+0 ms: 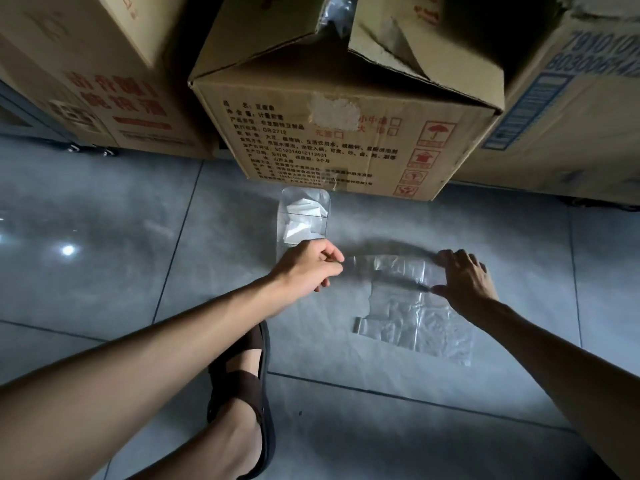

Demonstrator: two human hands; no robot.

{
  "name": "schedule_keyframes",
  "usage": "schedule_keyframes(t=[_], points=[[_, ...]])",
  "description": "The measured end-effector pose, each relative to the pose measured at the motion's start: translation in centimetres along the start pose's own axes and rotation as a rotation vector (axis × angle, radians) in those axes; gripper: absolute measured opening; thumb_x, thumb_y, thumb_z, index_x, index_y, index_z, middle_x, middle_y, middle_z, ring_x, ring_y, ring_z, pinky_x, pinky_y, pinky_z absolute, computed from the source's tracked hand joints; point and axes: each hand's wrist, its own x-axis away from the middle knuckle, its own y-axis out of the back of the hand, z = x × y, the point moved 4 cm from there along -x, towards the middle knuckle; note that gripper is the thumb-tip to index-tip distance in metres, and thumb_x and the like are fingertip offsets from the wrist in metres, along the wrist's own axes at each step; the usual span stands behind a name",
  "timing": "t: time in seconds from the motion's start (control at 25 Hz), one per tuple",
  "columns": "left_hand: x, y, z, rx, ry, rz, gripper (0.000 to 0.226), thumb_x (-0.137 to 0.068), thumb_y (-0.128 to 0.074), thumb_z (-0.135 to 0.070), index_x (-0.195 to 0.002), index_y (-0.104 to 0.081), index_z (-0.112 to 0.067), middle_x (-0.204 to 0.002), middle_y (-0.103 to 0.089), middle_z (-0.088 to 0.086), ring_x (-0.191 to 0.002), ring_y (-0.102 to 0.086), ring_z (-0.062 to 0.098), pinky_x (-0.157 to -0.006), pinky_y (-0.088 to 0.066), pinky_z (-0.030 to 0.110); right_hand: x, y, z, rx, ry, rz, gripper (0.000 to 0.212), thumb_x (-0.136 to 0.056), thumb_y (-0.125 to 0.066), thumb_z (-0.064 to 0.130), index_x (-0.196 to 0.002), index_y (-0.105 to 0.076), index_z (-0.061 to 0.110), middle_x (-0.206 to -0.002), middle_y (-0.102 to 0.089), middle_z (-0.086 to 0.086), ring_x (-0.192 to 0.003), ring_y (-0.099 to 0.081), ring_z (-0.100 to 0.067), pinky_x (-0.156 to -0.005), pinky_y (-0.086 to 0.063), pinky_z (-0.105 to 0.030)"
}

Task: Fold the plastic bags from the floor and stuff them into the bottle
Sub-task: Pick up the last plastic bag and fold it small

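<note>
Fingers (330, 254) of my left hand (306, 271) are pinching the bag (415, 317) beside the bottle (304, 216); my right hand (465, 282) is pressing it to the floor (138, 220), fingers spread.

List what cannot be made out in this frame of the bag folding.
Head view:
- bottle: near end hidden behind the left hand; its opening is not visible.
- plastic bag: number of folded layers unclear, clear film in dim light; part lies under the right hand.
- right cardboard box: cut off by the frame edge.
</note>
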Motion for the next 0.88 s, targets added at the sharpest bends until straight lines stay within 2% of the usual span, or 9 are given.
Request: schedule_keyframes(t=[0.08, 0.16, 0.24, 0.36, 0.48, 0.6, 0.72, 0.8, 0.88], points=[[0.1, -0.8, 0.1, 0.024, 0.023, 0.054, 0.008, -0.091, -0.062, -0.010, -0.097, -0.066, -0.013, -0.076, -0.058, -0.001, -0.059, -0.057, 0.009, -0.057, -0.048, 0.022, 0.3, -0.5, -0.1, -0.038, 0.001, 0.006, 0.053, -0.075, -0.080, 0.048, -0.111, -0.065, 0.011, -0.104, -0.061, -0.012, -0.099, -0.056, -0.032, -0.080, -0.044, -0.038], [0.5, -1.3, -0.2, 0.041, 0.059, 0.057, 0.010, -0.092, -0.060, -0.009, -0.099, -0.067, -0.011, -0.075, -0.058, -0.002, -0.058, -0.056, 0.008, -0.056, -0.048, 0.020, 0.9, -0.8, -0.2, -0.052, 0.007, 0.058, 0.038, -0.075, -0.080, 0.047, -0.093, -0.071, 0.015, -0.098, -0.059, -0.009, -0.097, -0.055, -0.029, -0.073, -0.042, -0.033], [1.1, -1.6, -0.6, 0.064, 0.098, 0.063, 0.013, -0.092, -0.058, -0.007, -0.102, -0.067, -0.008, -0.076, -0.059, -0.002, -0.058, -0.056, 0.009, -0.055, -0.048, 0.018, 2.1, -0.9, 0.1, -0.095, 0.014, 0.126, 0.017, -0.079, -0.080, 0.033, -0.083, -0.069, 0.020, -0.097, -0.058, -0.008, -0.093, -0.057, -0.027, -0.068, -0.042, -0.031], [2.5, -1.4, -1.6, 0.078, 0.110, 0.068, 0.013, -0.092, -0.057, -0.005, -0.100, -0.067, -0.007, -0.078, -0.061, 0.000, -0.060, -0.057, 0.011, -0.057, -0.048, 0.019, 4.6, 1.1, 1.4, -0.430, -0.084, 0.253, 0.014, -0.082, -0.071, 0.012, -0.073, -0.062, 0.017, -0.086, -0.069, -0.013, -0.070, -0.063, -0.026, -0.060, -0.049, -0.030], [4.8, -0.9, -3.4, 0.125, 0.115, 0.050, 0.008, -0.094, -0.058, -0.007, -0.096, -0.065, -0.010, -0.084, -0.064, 0.004, -0.069, -0.060, 0.014, -0.063, -0.048, 0.022, 8.1, 6.7, 4.1, -0.974, -0.176, 0.351, 0.015, -0.091, -0.060, 0.002, -0.076, -0.062, 0.007, -0.082, -0.072, -0.019, -0.068, -0.066, -0.027, -0.061, -0.053, -0.030], [8.2, -0.5, -6.3, 0.261, 0.170, 0.018, 0.011, -0.096, -0.063, -0.023, -0.100, -0.063, -0.012, -0.090, -0.068, 0.006, -0.078, -0.063, 0.017, -0.067, -0.047, 0.023, 11.8, 15.0, 7.2, -1.368, -0.080, 0.335, 0.008, -0.095, -0.053, -0.003, -0.093, -0.060, -0.003, -0.094, -0.068, -0.025, -0.078, -0.070, -0.028, -0.070, -0.058, -0.035], [12.2, -0.3, -9.9, 0.574, 0.250, 0.008, 0.042, -0.092, -0.062, -0.049, -0.107, -0.058, -0.010, -0.098, -0.070, 0.013, -0.089, -0.065, 0.023, -0.074, -0.048, 0.030, 16.0, 23.0, 9.5, -1.651, -0.049, 0.320, 0.028, -0.097, -0.045, 0.005, -0.117, -0.059, -0.008, -0.104, -0.069, -0.021, -0.089, -0.070, -0.025, -0.080, -0.059, -0.033], [15.4, -0.3, -12.8, 0.825, 0.241, 0.056, 0.072, -0.091, -0.051, -0.063, -0.130, -0.050, -0.002, -0.128, -0.061, 0.024, -0.120, -0.059, 0.033, -0.092, -0.046, 0.038, 19.1, 27.6, 10.3, -1.803, -0.074, 0.290, 0.040, -0.094, -0.046, 0.011, -0.126, -0.057, -0.011, -0.109, -0.066, -0.020, -0.095, -0.065, -0.026, -0.092, -0.054, -0.036], [19.1, -0.3, -15.9, 1.010, 0.163, 0.118, 0.095, -0.092, -0.039, -0.070, -0.150, -0.029, 0.006, -0.150, -0.040, 0.029, -0.140, -0.041, 0.037, -0.109, -0.036, 0.043, 22.6, 31.6, 10.5, -1.860, -0.068, 0.241, 0.042, -0.092, -0.046, 0.016, -0.123, -0.061, -0.008, -0.107, -0.066, -0.018, -0.094, -0.064, -0.027, -0.092, -0.051, -0.038]])
